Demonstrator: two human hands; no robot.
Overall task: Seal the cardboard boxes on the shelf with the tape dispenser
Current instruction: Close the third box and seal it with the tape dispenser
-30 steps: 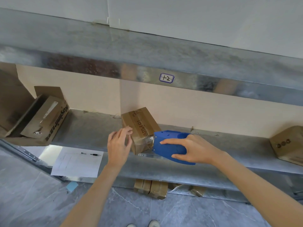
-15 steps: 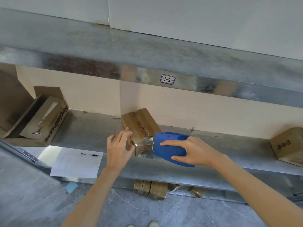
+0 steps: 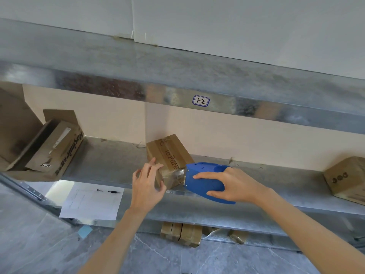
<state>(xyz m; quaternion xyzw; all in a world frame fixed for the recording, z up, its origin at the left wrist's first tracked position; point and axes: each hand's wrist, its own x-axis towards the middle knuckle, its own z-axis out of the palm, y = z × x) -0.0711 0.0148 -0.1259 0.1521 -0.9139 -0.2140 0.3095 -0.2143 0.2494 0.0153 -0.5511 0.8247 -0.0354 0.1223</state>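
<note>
Gripping the blue dispenser (image 3: 205, 179), the right hand (image 3: 240, 184) holds its nose against the near end of the box (image 3: 169, 153), which sits on the shelf (image 3: 110, 163) by its front edge. The left hand (image 3: 147, 187) clasps the box's near left corner, fingers curled round it. A second box (image 3: 347, 180) lies far right.

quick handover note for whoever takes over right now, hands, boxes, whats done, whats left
Left hand holds the middle box at its near left corner, on the shelf.
Right hand grips the blue tape dispenser, its mouth against that box's near end.
Done: glossy tape runs along the box's top and over the near end.
Left: cut the strip free; the open box at far left is unsealed; whether the right box is sealed cannot be told.
</note>
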